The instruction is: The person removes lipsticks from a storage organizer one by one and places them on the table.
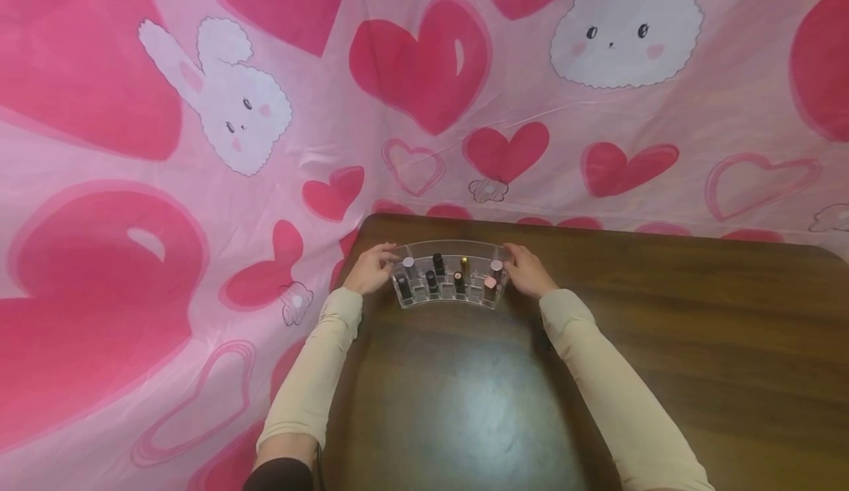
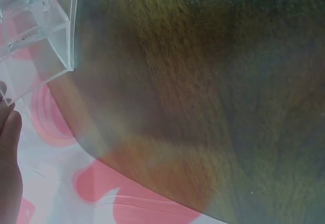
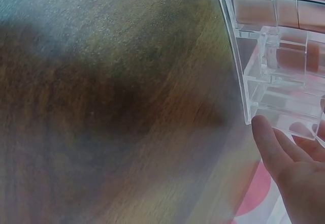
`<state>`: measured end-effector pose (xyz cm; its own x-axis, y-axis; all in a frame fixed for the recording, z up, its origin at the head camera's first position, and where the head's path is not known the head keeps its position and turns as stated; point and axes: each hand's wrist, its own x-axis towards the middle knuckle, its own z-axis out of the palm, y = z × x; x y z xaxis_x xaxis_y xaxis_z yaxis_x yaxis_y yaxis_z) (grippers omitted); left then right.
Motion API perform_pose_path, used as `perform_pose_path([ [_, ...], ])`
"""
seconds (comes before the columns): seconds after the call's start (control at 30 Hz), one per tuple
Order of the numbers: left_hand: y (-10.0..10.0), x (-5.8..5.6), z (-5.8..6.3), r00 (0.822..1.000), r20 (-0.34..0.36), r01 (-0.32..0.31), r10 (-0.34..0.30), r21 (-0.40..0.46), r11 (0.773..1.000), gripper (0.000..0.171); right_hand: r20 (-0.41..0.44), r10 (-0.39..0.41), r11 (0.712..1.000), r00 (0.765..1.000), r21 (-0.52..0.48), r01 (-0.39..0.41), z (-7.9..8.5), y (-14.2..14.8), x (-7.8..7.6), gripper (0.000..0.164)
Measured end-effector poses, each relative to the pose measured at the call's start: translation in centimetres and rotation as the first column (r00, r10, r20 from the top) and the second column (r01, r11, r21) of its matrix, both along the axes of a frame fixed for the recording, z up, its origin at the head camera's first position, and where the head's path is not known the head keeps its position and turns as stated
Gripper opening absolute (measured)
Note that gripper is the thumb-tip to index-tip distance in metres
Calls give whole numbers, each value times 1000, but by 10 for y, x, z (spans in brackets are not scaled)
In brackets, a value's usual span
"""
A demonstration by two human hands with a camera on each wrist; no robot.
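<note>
In the head view, a clear curved lipstick organizer stands out near the far left part of the table. Several lipsticks fill some of its slots in two rows, among them a black lipstick, a gold lipstick and a pink-topped lipstick. My left hand holds its left end, and the left wrist view catches fingers at a corner. At the right end, my right hand grips the organizer, with the thumb on its side edge and fingers behind in the right wrist view.
The dark wooden table reaches toward me and far to the right. Close along its left and back edges hangs a pink cloth printed with hearts and rabbits.
</note>
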<state>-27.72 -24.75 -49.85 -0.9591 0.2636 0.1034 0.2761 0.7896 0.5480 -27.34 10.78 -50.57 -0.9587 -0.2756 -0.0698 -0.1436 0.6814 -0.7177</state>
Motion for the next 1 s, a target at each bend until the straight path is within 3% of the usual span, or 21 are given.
perform_pose_path([
  [0.43, 2, 6, -2, 1000, -2, 0, 0, 27, 1000, 23, -58, 28, 999, 998, -19, -30, 2, 5, 7, 50],
  [0.6, 4, 7, -3, 1000, -16, 11, -10, 20, 1000, 23, -15, 15, 1000, 1000, -23, -15, 0, 6, 4, 51],
  [1.0, 9, 10, -5, 999, -28, 32, -31, 21, 999, 22, -17, 24, 999, 1000, -28, -24, -1, 11, 6, 51],
])
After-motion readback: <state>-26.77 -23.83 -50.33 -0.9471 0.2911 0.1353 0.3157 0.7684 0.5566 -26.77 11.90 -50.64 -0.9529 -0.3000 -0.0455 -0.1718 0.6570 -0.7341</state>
